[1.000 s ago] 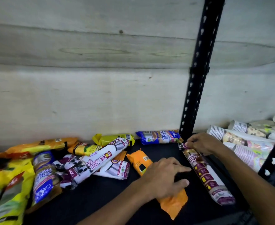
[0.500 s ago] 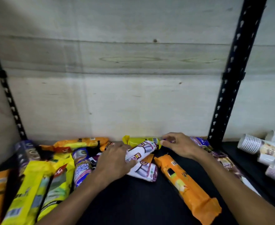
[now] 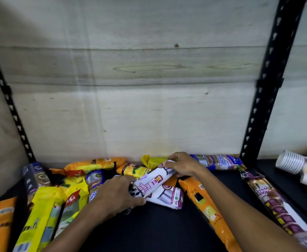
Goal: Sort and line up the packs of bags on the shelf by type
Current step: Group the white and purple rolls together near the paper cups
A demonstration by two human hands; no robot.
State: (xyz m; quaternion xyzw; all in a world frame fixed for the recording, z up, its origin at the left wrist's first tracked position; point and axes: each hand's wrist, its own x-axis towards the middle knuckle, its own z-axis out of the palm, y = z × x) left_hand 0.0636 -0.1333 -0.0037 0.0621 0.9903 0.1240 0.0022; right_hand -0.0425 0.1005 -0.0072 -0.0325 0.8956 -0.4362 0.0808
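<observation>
Both hands grip the white drawstring-bag pack (image 3: 152, 182), left hand (image 3: 116, 195) low, right hand (image 3: 183, 165) high. Likely next: lift it beside the purple drawstring pack (image 3: 274, 202).

The shelf board (image 3: 167, 231) is a dark, matt surface, smooth with no shine. Behind it the back panel (image 3: 130, 110) looks like pale wood, grained and knotted, with a dull finish. The perforated upright (image 3: 263, 99) appears to be black-painted metal, faintly satin. The white drawstring pack (image 3: 153, 182) is glossy printed plastic film, creased where it is gripped; the orange pack (image 3: 209, 210) and the yellow pack (image 3: 40, 217) share that slick, crinkled sheen. The stacked cups (image 3: 288, 161) at the right edge seem to be ribbed matt paper, though blur makes this uncertain.
</observation>
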